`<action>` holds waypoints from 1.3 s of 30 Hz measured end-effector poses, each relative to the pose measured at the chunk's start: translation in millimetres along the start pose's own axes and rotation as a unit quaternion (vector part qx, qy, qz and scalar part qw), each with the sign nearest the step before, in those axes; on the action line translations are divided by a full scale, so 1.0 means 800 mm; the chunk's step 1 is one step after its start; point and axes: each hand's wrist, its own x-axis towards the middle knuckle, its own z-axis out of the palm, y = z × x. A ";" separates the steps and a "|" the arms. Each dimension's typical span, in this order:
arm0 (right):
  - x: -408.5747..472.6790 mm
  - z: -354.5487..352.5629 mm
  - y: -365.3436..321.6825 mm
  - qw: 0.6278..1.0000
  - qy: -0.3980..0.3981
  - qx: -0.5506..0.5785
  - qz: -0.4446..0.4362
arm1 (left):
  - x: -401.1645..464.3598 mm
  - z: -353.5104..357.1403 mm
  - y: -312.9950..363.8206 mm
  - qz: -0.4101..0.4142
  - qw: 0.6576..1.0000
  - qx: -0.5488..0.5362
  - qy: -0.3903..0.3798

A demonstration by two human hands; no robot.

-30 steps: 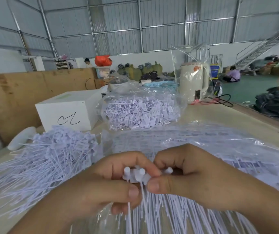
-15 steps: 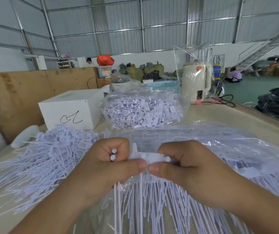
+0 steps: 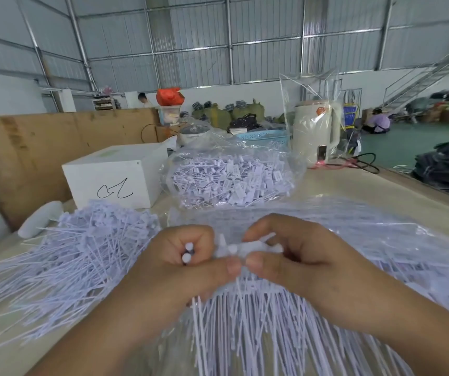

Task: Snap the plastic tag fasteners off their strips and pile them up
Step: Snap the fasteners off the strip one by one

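Since half a second ago little has shifted: both hands stay at the centre of the view, thumbs still nearly meeting, and two round white heads still peek from the left fist. Now the left hand [image 3: 180, 264] is curled tight, holding two freed fasteners [image 3: 187, 252] inside the fist while its thumb presses one end of the strip [image 3: 241, 248]. Opposite it, the right hand [image 3: 294, 261] pinches the other end of that strip between thumb and bent forefinger, the remaining fingers folded under. White stems hang down from the strip between the two wrists. One loose pile of snapped-off fasteners [image 3: 76, 256] spreads to the left of the left hand, its stems fanning toward the near left edge of the table [image 3: 359, 191]. One clear bag of unsnapped strips [image 3: 326, 232] lies under and behind the hands and covers the right side. A second clear bag of fasteners [image 3: 234, 183] sits farther back, just beside one white box [image 3: 114, 177] with a black scribble. One cream kettle [image 3: 314, 137] wrapped in plastic stands near the far edge. Bare tabletop shows only on the right, between the near bag and the table's right edge, and in a thin band at lower left.
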 end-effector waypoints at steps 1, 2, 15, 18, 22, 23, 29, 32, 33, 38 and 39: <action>0.001 0.000 0.000 1.000 -0.025 0.000 0.005 | -0.001 0.001 0.000 -0.001 0.999 0.002 -0.032; 0.001 -0.001 -0.001 0.999 -0.048 -0.003 0.005 | -0.001 0.000 0.000 -0.004 0.999 0.002 -0.054; 0.000 0.035 -0.012 0.980 0.194 0.040 0.002 | -0.001 0.046 0.008 -0.002 0.988 -0.026 0.154; 0.003 0.046 -0.012 0.971 0.231 0.061 -0.026 | 0.000 0.055 0.008 -0.016 0.978 -0.084 0.190; 0.003 0.049 -0.009 0.972 0.222 0.037 -0.061 | 0.000 0.053 0.011 -0.031 0.974 -0.143 0.173; 0.003 0.048 -0.010 0.972 0.220 0.030 -0.072 | -0.001 0.051 0.012 -0.037 0.971 -0.166 0.169; 0.002 0.054 -0.006 0.953 0.252 -0.065 -0.155 | -0.001 0.054 0.016 -0.039 0.967 -0.155 0.199; 0.003 0.056 -0.003 0.940 0.278 -0.085 -0.177 | 0.000 0.054 0.020 -0.013 0.972 -0.030 0.234; 0.003 0.056 -0.003 0.938 0.284 -0.095 -0.178 | 0.000 0.054 0.021 -0.010 0.969 -0.006 0.246; 0.003 0.057 0.002 0.918 0.301 -0.172 -0.190 | 0.002 0.051 0.017 0.000 0.964 0.025 0.263; 0.004 0.058 0.002 0.916 0.304 -0.177 -0.191 | 0.001 0.051 0.017 0.009 0.964 0.035 0.264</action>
